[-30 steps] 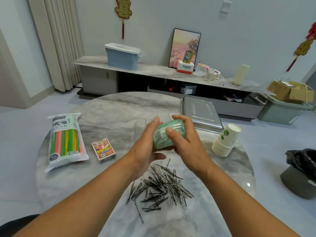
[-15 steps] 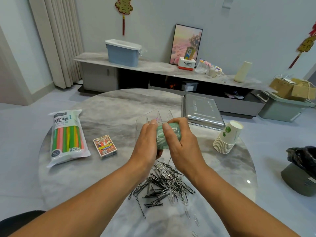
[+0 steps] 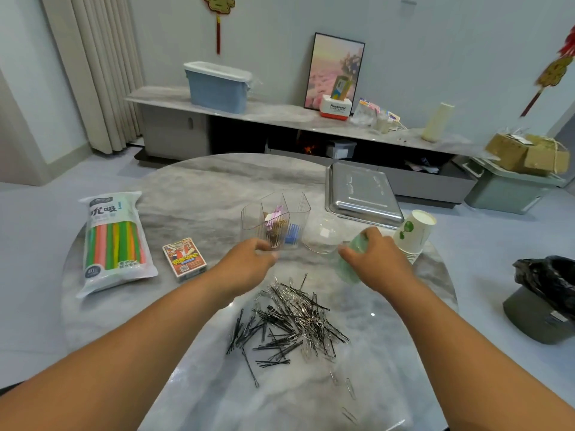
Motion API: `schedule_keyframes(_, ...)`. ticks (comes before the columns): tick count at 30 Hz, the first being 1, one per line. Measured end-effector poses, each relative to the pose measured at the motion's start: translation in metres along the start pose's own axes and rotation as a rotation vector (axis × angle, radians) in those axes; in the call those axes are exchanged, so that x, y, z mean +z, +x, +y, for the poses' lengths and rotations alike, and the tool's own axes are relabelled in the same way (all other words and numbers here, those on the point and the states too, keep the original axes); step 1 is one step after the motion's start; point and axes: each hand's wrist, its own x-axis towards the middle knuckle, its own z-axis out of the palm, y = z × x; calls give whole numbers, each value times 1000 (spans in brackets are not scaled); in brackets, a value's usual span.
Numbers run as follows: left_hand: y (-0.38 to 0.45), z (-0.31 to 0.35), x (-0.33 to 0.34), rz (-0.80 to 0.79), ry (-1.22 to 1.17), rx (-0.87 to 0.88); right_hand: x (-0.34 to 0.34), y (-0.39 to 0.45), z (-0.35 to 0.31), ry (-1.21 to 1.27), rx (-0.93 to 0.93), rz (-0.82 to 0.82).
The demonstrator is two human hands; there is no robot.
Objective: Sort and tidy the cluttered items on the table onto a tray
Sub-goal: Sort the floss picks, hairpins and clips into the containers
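Right hand (image 3: 378, 262): fingers curled round a small pale-green container (image 3: 351, 261), held just above the desk (image 3: 193, 194); view blurred here, so contact points are unclear. Left hand (image 3: 249, 265): fingers loosely bent, tips at the base of the clear divided organizer (image 3: 275, 223); cannot tell whether they pinch it or only touch it.

Just right of the organizer, a clear domed lid (image 3: 322, 234) rests on the desk. Near edge: loose pile of black hairpins and silver paper clips (image 3: 291, 318), a few clips strayed toward the viewer. Left: card box (image 3: 184, 257), then straw pack (image 3: 113, 244). Right: paper-cup stack (image 3: 412, 233), lying tilted. Metal tray (image 3: 362, 194) at far right, nothing visible in it.

Handling judgement: green container looks light, smooth plastic, possibly slippery; grip round its girth. Organizer thin-walled, rigid, likely brittle; take by opposite walls and keep upright, it holds small items. Pins light and springy, prone to tangle and scatter; gather in pinches or sweep into a heap.
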Motion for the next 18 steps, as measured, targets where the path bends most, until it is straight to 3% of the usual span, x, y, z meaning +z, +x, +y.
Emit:
schedule_keyframes(5,-2,-11,-8,58,445,43,14,9,34,-192,111,-83)
schedule_keyframes(11,-5,-18,-15,-103,720,-14,16,11,46,-295,99,-111)
schedule_keyframes(15,-9,-17,-16,-302,900,-150,5,4,22,-527,42,68)
schedule_keyframes(18,-14,-14,-12,-350,1013,-199,2,-4,-6,-344,-119,114)
